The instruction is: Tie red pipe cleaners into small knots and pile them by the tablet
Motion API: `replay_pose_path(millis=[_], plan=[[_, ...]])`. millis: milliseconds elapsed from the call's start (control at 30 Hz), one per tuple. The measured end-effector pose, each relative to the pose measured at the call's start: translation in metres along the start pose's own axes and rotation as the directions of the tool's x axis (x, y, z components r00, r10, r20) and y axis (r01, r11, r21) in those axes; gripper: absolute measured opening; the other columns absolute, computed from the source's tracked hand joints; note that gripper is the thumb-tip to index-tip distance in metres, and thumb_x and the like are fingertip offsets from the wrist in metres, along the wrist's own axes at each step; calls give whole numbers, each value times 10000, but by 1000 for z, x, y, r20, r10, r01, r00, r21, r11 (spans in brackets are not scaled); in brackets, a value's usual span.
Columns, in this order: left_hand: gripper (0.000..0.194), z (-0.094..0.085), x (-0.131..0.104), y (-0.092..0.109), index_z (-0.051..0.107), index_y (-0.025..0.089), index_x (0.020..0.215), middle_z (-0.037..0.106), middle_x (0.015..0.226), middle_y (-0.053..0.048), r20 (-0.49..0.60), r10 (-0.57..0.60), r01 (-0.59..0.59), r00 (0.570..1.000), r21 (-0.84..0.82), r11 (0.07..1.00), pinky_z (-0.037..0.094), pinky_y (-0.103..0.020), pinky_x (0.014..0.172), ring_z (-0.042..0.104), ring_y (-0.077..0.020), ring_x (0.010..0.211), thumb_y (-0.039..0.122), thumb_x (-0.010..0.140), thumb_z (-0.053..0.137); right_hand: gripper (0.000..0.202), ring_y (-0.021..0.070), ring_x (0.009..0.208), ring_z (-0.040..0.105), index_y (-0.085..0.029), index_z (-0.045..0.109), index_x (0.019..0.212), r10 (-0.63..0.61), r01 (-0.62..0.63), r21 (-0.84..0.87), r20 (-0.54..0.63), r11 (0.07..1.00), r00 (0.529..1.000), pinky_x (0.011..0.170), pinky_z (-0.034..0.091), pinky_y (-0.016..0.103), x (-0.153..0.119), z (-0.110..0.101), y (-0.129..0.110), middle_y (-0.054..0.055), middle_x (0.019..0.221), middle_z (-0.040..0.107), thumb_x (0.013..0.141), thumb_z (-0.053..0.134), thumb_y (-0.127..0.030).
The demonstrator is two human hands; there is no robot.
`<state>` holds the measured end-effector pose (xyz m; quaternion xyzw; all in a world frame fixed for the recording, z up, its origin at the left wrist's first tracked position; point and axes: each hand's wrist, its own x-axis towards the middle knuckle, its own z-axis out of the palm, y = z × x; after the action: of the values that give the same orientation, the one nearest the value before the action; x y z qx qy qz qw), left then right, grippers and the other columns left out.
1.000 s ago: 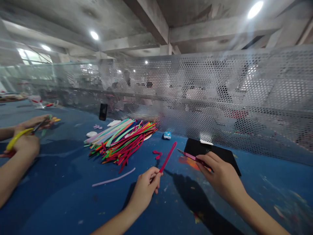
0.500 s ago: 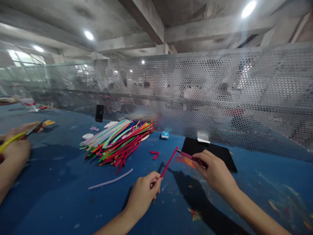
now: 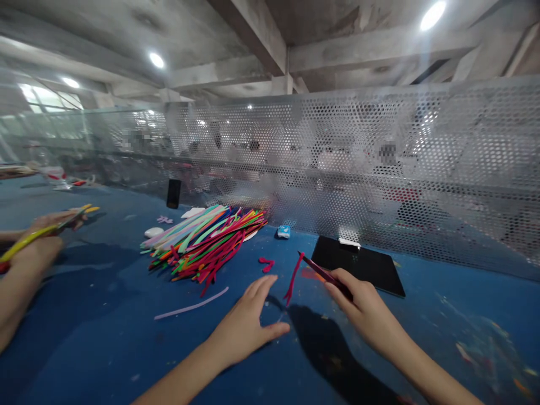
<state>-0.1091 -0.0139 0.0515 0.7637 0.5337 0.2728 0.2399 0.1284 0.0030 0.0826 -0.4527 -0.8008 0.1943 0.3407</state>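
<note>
My right hand (image 3: 358,295) is closed around dark red tweezers (image 3: 323,271), which point up and to the left. From the tips hangs a crimson pipe cleaner (image 3: 294,279), its lower end split in two. My left hand (image 3: 247,320) is open below and left of that piece, thumb and fingers spread, touching nothing. A short bent crimson pipe cleaner (image 3: 265,264) lies on the table beyond it. To the left rests a single lilac pipe cleaner (image 3: 192,304), in front of a large multicoloured pile of pipe cleaners (image 3: 206,242).
Behind the blue table (image 3: 126,349) runs a perforated metal screen (image 3: 337,140). A black tablet (image 3: 358,264) lies near my right hand; a small blue packet (image 3: 283,231) sits further back. At left, another person's hands (image 3: 40,253) hold yellow-handled scissors (image 3: 31,239) and a yellow piece.
My left hand has let go of the crimson pipe cleaner and spread its fingers. The piece now hangs from the tweezers, its lower end showing a split. At left, the other person's hands shifted slightly right.
</note>
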Motion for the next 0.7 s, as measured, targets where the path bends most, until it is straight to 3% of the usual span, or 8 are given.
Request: replay_pose_path(millis=[67, 200, 267, 333, 400, 467, 533, 700], plan=[[665, -8, 7, 12, 252, 261, 1335, 269, 1411, -67, -21, 26, -29, 999, -163, 986, 169, -384, 1049, 235, -222, 1284, 452, 765, 535, 177, 161, 664, 537, -210, 531, 938, -20, 19, 34, 16, 999, 1000, 575, 379, 231, -3, -1, -7, 11, 734, 579, 885, 373, -271], [517, -4, 28, 38, 312, 239, 1302, 427, 1308, -87, -29, 77, -81, 997, -538, 839, 232, -386, 1026, 350, -210, 1224, 477, 848, 376, 162, 154, 652, 530, -212, 537, 879, -27, 24, 67, 40, 997, 999, 586, 393, 236, -6, -2, -13, 5, 734, 586, 881, 386, -271], [445, 3, 37, 44, 444, 196, 1191, 577, 1088, -96, -14, 86, -74, 996, -653, 754, 312, -385, 970, 495, -208, 1067, 476, 855, 361, 181, 164, 748, 553, -224, 537, 969, -43, 39, 107, 33, 993, 999, 667, 416, 257, -7, -2, -15, 24, 835, 609, 882, 383, -261], [380, 9, 41, 45, 542, 162, 975, 583, 714, -27, 30, 79, -32, 996, -727, 686, 431, -334, 814, 569, -150, 730, 475, 853, 364, 210, 177, 880, 545, -234, 523, 1038, -62, 59, 155, 17, 986, 998, 776, 407, 292, -8, -3, -15, 46, 955, 601, 882, 383, -260], [350, 11, 41, 44, 508, 169, 782, 374, 508, 70, 107, 39, 58, 993, -770, 636, 427, -209, 524, 387, -69, 436, 489, 839, 380, 192, 179, 861, 546, -224, 526, 995, -31, 25, 194, 29, 981, 999, 765, 414, 297, -9, -2, -14, 51, 919, 598, 883, 384, -290], [337, 11, 37, 44, 434, 186, 715, 229, 494, 103, 159, -19, 136, 987, -768, 625, 224, -132, 359, 189, -44, 377, 498, 832, 385, 200, 155, 678, 542, -207, 520, 856, 49, -73, 243, 103, 967, 993, 621, 428, 260, -12, -1, -12, 21, 735, 575, 889, 364, -328], [325, 12, 31, 44, 405, 195, 714, 212, 495, 106, 155, -59, 155, 986, -737, 658, 115, -136, 350, 139, -47, 381, 490, 842, 362, 255, 123, 564, 493, -198, 493, 756, 98, -161, 315, 206, 935, 974, 531, 397, 228, -15, 2, -11, -12, 632, 514, 895, 342, -348], [324, 23, 22, 47, 465, 187, 760, 254, 460, 101, 138, -42, 120, 990, -624, 772, 172, -174, 377, 203, -61, 374, 464, 858, 330, 237, 63, 430, 309, -202, 472, 819, 153, -388, 582, 412, 715, 898, 382, 263, 165, -17, 7, -13, -71, 577, 358, 855, 417, -430]])
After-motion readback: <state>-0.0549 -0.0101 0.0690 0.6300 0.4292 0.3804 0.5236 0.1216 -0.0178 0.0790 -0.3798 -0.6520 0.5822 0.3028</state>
